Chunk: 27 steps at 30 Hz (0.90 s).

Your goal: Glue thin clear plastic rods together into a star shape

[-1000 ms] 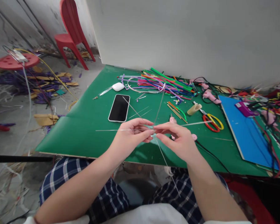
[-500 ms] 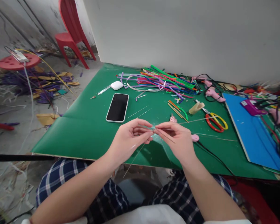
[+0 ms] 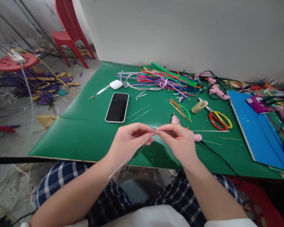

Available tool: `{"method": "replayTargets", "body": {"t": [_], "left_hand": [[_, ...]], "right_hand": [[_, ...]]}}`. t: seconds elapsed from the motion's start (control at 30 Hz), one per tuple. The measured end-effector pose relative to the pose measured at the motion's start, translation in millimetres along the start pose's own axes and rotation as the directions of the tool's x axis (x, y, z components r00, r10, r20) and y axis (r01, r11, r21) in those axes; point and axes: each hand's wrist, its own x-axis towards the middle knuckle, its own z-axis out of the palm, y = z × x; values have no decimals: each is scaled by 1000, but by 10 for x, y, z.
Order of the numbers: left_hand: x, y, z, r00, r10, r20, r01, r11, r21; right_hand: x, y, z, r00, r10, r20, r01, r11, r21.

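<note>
My left hand (image 3: pixel 130 140) and my right hand (image 3: pixel 180 140) meet fingertip to fingertip above the near part of the green table. Both are closed in a pinch on thin, silvery wires (image 3: pixel 133 160). Some strands trail down past my left wrist, while others stick out to the right behind my right hand. The exact point where the wires join is hidden by the fingertips. A pink glue gun (image 3: pixel 198 137) lies partly covered by my right hand. Two loose wires (image 3: pixel 142 113) rest on the table beyond my left hand.
A phone (image 3: pixel 117 107) and a white earbud case (image 3: pixel 115 84) lie to the left. Coloured pipe cleaners (image 3: pixel 165 78) are heaped at the back. Scissors (image 3: pixel 220 120), a beige tube (image 3: pixel 199 106), thin sticks (image 3: pixel 180 110) and a blue board (image 3: pixel 255 129) occupy the right side of the table (image 3: pixel 80 135).
My fingertips stay pinched together. The held wires have swung: a strand now runs down along my left forearm, and the one at right lies more level. The view has shifted slightly.
</note>
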Motion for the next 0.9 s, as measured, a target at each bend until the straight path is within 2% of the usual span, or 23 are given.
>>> {"method": "replayTargets", "body": {"t": [0.23,0.47,0.63,0.77,0.9], "left_hand": [[16,-37,-8,999,11,36,-11,1000,-7],[28,-50,-31,999,-10,38,12,999,-44],[38,-42,-11,999,-16,28,18,999,-44],[73,-67,-50,999,10,52,-11,1000,10],[143,-105,-123,998,56,-8,-55,994,93]], "right_hand": [[-11,24,-19,996,-92,-10,91,994,-67],[16,36,-7,999,28,20,-29,999,30],[11,38,-5,1000,-11,16,11,1000,8],[28,71,-33,1000,18,-24,-18,999,-27],[80,161,-94,993,70,-100,-65,997,46]]}}
